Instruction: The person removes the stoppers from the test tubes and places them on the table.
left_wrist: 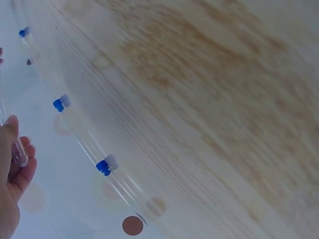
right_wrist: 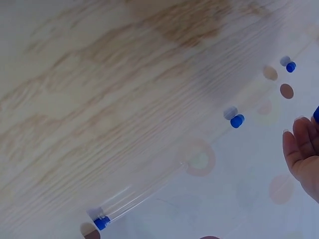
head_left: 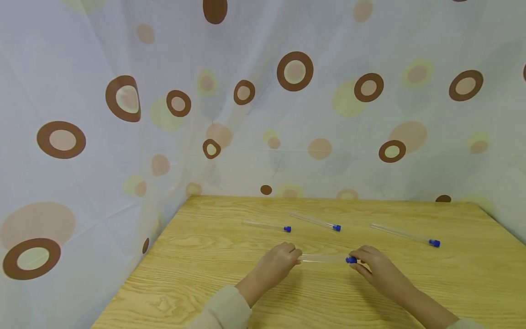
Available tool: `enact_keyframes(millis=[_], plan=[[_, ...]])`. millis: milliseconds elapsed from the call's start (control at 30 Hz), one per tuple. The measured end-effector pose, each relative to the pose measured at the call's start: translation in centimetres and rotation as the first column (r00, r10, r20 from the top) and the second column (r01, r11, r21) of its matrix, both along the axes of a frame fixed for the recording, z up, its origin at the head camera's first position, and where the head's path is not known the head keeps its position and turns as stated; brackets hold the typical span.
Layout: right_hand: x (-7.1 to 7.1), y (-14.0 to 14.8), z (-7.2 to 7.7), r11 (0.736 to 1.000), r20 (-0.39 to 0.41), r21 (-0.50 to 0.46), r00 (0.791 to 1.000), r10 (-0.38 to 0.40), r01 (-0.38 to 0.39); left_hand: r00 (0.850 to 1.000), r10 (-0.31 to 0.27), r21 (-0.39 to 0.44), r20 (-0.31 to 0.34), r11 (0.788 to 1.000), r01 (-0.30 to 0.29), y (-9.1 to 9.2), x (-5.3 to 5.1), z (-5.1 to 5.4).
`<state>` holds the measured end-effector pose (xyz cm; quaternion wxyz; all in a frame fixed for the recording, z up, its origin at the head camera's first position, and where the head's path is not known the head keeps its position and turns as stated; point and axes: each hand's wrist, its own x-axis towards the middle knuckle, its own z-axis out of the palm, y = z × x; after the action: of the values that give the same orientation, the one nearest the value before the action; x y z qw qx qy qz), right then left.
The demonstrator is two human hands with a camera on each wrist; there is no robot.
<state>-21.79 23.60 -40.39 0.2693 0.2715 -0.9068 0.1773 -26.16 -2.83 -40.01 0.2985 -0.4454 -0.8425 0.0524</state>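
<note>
A clear tube (head_left: 322,258) with a blue cap (head_left: 351,260) is held sideways above the wooden table between both hands. My left hand (head_left: 276,265) pinches its clear end; in the left wrist view the left hand (left_wrist: 15,174) has thumb and fingers round the rounded tip (left_wrist: 21,159). At the other end my right hand (head_left: 384,274) pinches the blue cap between thumb and fingers. The right wrist view shows the right hand (right_wrist: 306,154) at the right edge, with part of the blue cap (right_wrist: 316,114) at its fingertips.
Behind the hands, three capped clear tubes lie on the wooden table (head_left: 197,283): one on the left (head_left: 265,224), one in the middle (head_left: 314,220), one on the right (head_left: 400,233). A patterned curtain (head_left: 246,119) stands behind and at the sides of the table.
</note>
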Motion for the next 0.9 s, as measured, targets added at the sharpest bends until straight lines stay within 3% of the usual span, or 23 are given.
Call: enact_keyframes(millis=[433, 700, 900], plan=[[-0.22, 0.37, 0.06, 0.996, 0.001, 0.069, 0.999, 0.051, -0.050, 0.999, -0.037, 0.024, -0.032, 0.999, 0.038, 0.14, 0.14, 0.35], [-0.19, 0.62, 0.78, 0.994, 0.198, 0.077, 0.979, 0.058, -0.074, 0.999, -0.049, 0.021, -0.022, 0.999, 0.050, 0.20, 0.20, 0.57], [-0.23, 0.80, 0.89, 0.994, 0.235, 0.047, 0.969, 0.080, -0.094, 1.000, -0.020, -0.003, -0.013, 1.000, 0.020, 0.23, 0.48, 0.66]])
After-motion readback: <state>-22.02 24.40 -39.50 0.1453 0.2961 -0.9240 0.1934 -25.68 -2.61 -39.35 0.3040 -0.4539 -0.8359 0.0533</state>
